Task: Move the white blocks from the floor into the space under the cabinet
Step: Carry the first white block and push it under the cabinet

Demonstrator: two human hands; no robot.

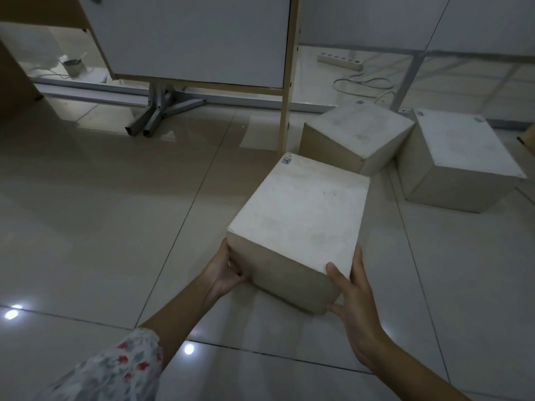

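Note:
A white block [304, 212] with a small sticker on its far corner lies on the tiled floor in the middle of the view. My left hand [225, 270] grips its near left corner and my right hand [353, 296] clasps its near right corner. Two more white blocks stand behind it to the right, one [359, 131] beside the cabinet's wooden leg and another [460, 151] further right. The white cabinet [188, 39] hangs at the top left, with a low gap [173, 111] beneath it.
Grey metal legs [162, 111] cross the floor under the cabinet. A wooden upright [286, 111] marks the cabinet's right edge. A power strip [340, 60] and its coiled cable lie behind the blocks. A small tin [73, 66] sits far left under the cabinet.

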